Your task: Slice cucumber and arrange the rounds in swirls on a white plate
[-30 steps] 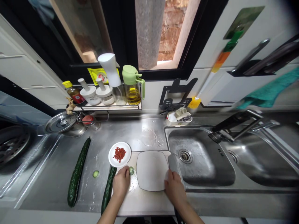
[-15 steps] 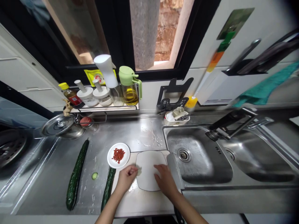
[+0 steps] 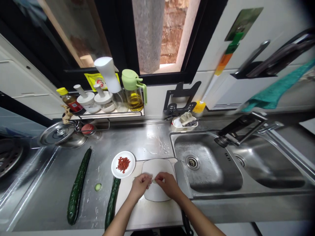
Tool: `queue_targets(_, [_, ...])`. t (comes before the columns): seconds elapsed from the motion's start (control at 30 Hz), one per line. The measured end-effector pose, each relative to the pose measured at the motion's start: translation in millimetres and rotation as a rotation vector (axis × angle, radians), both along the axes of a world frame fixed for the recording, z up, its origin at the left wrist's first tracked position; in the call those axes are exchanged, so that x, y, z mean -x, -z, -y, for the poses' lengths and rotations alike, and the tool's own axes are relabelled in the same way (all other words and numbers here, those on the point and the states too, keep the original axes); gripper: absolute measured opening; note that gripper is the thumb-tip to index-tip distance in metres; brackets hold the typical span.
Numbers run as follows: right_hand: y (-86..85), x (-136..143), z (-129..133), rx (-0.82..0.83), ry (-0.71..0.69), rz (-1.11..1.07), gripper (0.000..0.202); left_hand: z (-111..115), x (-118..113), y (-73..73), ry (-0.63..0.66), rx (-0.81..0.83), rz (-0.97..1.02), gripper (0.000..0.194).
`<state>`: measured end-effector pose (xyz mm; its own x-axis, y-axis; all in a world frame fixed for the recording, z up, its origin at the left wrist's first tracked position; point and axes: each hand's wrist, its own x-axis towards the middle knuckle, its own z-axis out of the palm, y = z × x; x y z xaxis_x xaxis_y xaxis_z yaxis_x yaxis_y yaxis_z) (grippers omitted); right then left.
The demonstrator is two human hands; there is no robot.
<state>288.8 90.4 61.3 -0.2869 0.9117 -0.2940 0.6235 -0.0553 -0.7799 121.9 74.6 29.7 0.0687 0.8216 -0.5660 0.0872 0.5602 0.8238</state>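
Note:
Over a white squarish plate (image 3: 157, 193), my left hand (image 3: 140, 185) and my right hand (image 3: 168, 183) meet with fingertips pinched. Between them is a thin, pale cucumber slice (image 3: 154, 181), mostly hidden by the fingers. The plate rests on a light cutting board (image 3: 145, 216). A cut cucumber (image 3: 112, 203) lies along the board's left edge. At the board's right side lies a broad-bladed knife (image 3: 182, 178), its black handle towards me. Above my left hand, a small white dish (image 3: 132, 165) holds red dried berries.
Further left on the steel counter lie a whole cucumber (image 3: 79, 186) and a cucumber end (image 3: 98, 186). A double sink (image 3: 209, 164) with a black faucet (image 3: 233, 129) is on the right. Seasoning jars and an oil bottle (image 3: 135, 93) line the rack beneath the window. A lidded pot (image 3: 61, 134) stands at left.
My right hand has moved left and closed its fingers at the slice. My left hand has shifted slightly right over the plate with it. The view has turned slightly.

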Motion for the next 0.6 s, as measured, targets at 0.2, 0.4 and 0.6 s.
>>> queue_targets(0.2, [-8.0,-5,-1,-0.002,-0.011,-0.037,0.014,-8,-10,-3.5,-0.048,0.42,0.183,0.049])
queue_targets(0.4, [-1.0,-10,-2,0.017,0.029,-0.063,0.011,-14,-12,6.1,-0.067,0.367,0.264,0.048])
queue_targets(0.6, [18.1,-15,-5,0.076,0.113,-0.053,0.012,-22,-18,11.4,-0.056,0.241,0.149,0.047])
